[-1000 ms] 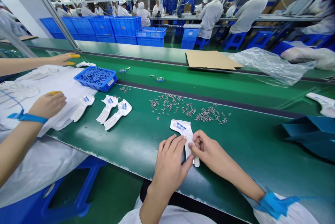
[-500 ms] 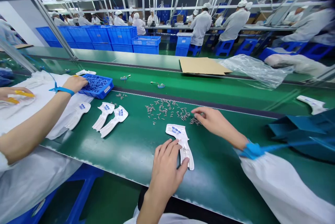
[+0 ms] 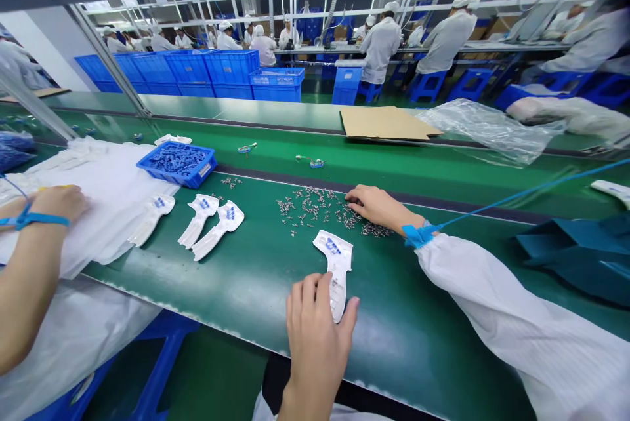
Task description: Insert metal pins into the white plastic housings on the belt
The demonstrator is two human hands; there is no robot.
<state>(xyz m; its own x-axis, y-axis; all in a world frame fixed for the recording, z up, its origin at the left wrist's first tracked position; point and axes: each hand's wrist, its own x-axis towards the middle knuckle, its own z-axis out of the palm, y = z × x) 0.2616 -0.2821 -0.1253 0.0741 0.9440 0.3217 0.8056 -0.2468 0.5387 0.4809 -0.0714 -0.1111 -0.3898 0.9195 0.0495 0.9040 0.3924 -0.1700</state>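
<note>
My left hand (image 3: 319, 332) rests at the lower part of a white handle-shaped plastic shell half (image 3: 335, 254) on the green table, fingers on its left edge and thumb on its right. Small blue pieces sit in the shell's wider upper end. My right hand (image 3: 377, 204) is over the scattered pile of tiny metal parts (image 3: 310, 203), which look like screws. Its fingertips are drawn together at the pile's right side, and whatever may be between them is too small to make out.
Several similar white shell halves (image 3: 219, 229) lie to the left, near a blue tray (image 3: 201, 175) of small blue parts. A co-worker's hand (image 3: 59, 203) is over white sheeting (image 3: 111, 175) at far left. Cardboard (image 3: 388, 122) and clear plastic film (image 3: 497, 126) lie beyond; teal bins (image 3: 581, 257) stand right.
My right hand has shifted left over the metal parts. The shell half under my left hand has turned slightly. The co-worker's hand has left the blue tray and moved left.
</note>
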